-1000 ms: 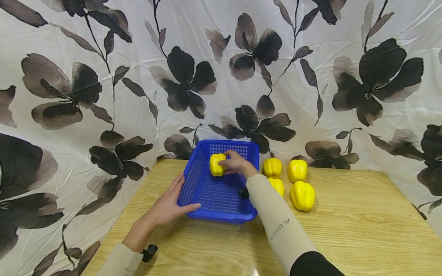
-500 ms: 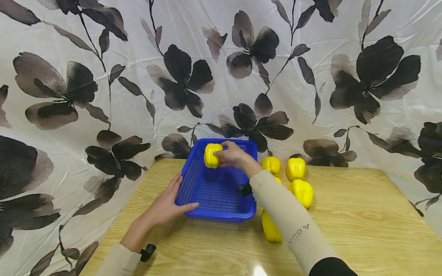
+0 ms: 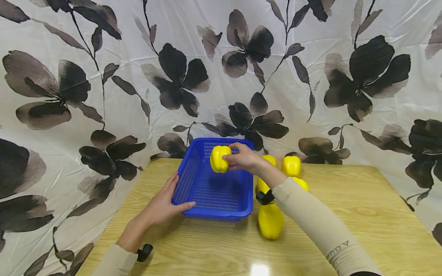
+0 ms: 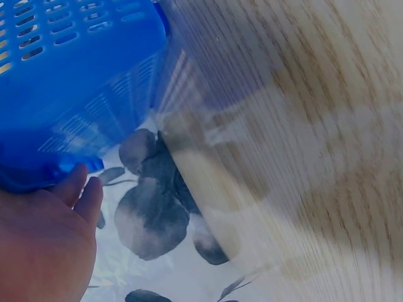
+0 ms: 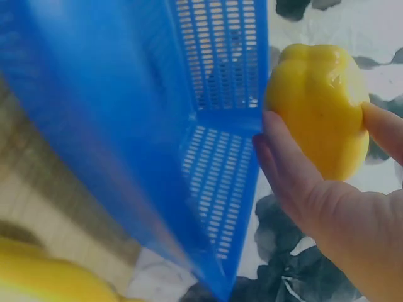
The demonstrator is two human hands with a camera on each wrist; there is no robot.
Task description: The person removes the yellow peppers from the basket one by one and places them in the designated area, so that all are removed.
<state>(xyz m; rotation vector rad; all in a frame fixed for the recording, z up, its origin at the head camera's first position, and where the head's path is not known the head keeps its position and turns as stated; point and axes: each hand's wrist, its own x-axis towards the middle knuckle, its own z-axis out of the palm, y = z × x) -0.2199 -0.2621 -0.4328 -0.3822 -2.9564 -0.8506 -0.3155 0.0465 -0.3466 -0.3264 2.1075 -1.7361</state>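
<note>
A yellow bell pepper [image 3: 219,159] is pinched between the thumb and fingers of my right hand [image 3: 246,158], up inside the mouth of a blue perforated basket [image 3: 217,213]. The right wrist view shows the thumb on one side of the held pepper [image 5: 321,107] and a finger on the other, with the basket wall beside it. My left hand [image 3: 160,203] grips the basket's near left corner, thumb over the front rim and fingers along the outer left side. In the left wrist view the basket's side [image 4: 94,69] fills the upper left. No other pepper shows in the basket.
Right of the basket several more yellow bell peppers stand on the wooden table [image 3: 348,214], among them a front pepper [image 3: 271,223] and a back pepper [image 3: 291,166]. My right forearm partly hides some. A floral cloth [image 3: 310,76] hangs behind the table.
My right hand has raised the pepper from low in the basket, then shifted it slightly right, and the forearm has swung right. The front pepper has come into sight. My left hand keeps its grip.
</note>
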